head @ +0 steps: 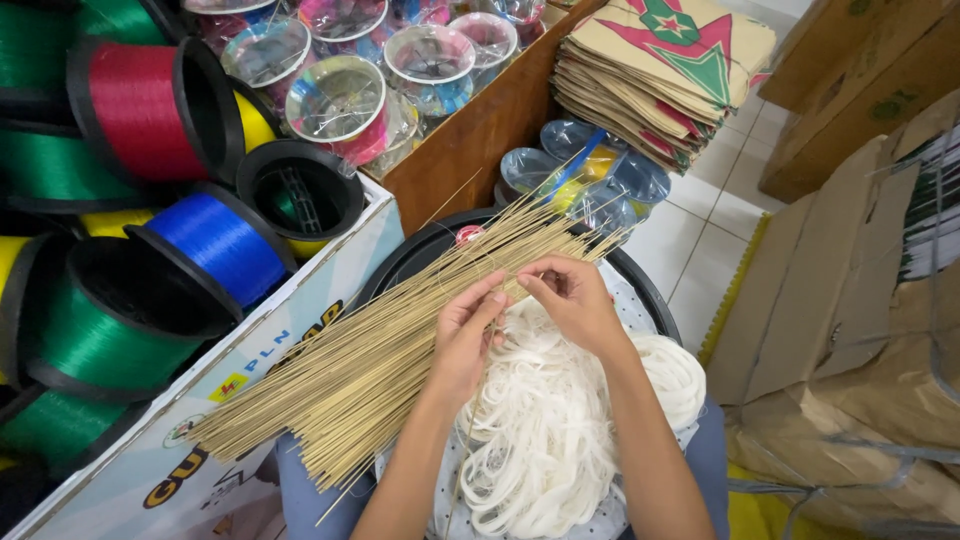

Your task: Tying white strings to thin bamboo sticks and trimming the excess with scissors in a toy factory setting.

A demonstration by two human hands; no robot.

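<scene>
place: kite-supply shop or storeroom | signs: big spools of coloured line (150, 110) in a carton | stack of folded paper kites (660, 70) | clear plastic reels (345, 100) | cardboard boxes (850, 290) on tiled floor

Tan bamboo sticks (400, 340), white string loops (545, 420), red spool (135, 110), blue spool (220, 245), green spool (100, 340), brown star-printed paper stack (660, 70).

Matt bamboo sticks (400, 345), glossy plastic spools (215, 245)

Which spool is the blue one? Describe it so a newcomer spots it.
Start at the white box of big spools on the left. Along its near edge, left of the stick bundle, lies the blue spool with black rims. Its neighbours are red, green or yellow.
</scene>
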